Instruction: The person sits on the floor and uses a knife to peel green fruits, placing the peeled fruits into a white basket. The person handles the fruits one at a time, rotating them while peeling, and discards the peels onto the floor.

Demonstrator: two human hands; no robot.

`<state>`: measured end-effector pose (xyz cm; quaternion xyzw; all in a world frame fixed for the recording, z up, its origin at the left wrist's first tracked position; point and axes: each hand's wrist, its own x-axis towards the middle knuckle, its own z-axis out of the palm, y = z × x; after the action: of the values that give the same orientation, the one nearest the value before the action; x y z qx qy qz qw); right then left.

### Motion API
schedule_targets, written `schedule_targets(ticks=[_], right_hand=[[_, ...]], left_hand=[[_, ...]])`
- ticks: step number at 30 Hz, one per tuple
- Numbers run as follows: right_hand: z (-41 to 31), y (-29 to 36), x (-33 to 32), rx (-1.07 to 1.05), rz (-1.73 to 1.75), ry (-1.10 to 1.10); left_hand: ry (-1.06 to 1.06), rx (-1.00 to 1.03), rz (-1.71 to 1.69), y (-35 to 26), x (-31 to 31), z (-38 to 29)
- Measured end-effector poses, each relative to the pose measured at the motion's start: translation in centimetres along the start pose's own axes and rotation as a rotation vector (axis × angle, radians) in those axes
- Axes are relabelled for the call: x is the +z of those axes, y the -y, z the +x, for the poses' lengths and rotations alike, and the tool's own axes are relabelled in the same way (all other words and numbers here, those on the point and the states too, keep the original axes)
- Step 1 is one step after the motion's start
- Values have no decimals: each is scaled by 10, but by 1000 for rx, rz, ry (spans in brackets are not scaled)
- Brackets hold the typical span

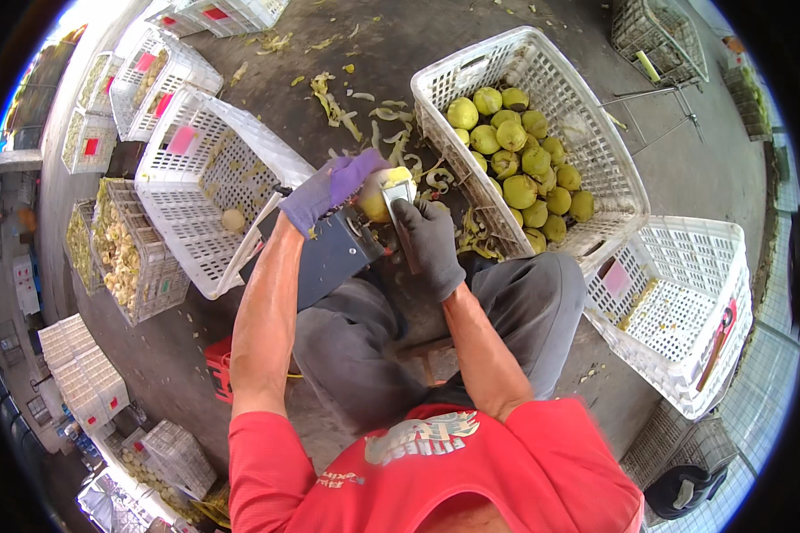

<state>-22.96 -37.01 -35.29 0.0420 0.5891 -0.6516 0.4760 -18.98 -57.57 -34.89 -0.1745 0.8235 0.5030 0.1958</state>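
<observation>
My left hand, in a purple glove, is curled over the far-left side of a round yellow-green fruit. A paler patch shows at the fruit's top. A dark grey glove covers my right hand, which grips a metal-bladed peeler against the fruit's right side. Just below the fruit stands a dark grey metal box with a fitting on its face; whether the fruit rests on it is hidden. To the right, a white plastic crate holds many unpeeled yellow-green fruits.
Left of me, a white crate contains one pale peeled fruit. Peel strips litter the concrete floor. A crate on the right has a red-handled tool at its side. Crates of peel stand farther left.
</observation>
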Motion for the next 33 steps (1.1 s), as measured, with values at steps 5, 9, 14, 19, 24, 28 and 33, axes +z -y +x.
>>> schedule_targets(ticks=[5,9,14,19,24,28,33], right_hand=[[-5,-30,-3,-48,85,-9],[-6,-48,-20,-58,154,65],[-20,-61,-39,-136,137,-47],[-9,-41,-37,-18,285,17],[9,-27,-22,-160,76,97],[-16,-37,-26,6,19,-7],[-22,-37,-29,-112,268,-14]], left_hand=[[0,-36,49,5,1,6],[-36,-9,21,8,2,7],[-28,-154,-123,2,1,9],[11,-231,-203,10,4,20],[-96,-178,61,22,12,31],[-32,-268,37,17,9,32],[-24,-165,-113,13,11,26]])
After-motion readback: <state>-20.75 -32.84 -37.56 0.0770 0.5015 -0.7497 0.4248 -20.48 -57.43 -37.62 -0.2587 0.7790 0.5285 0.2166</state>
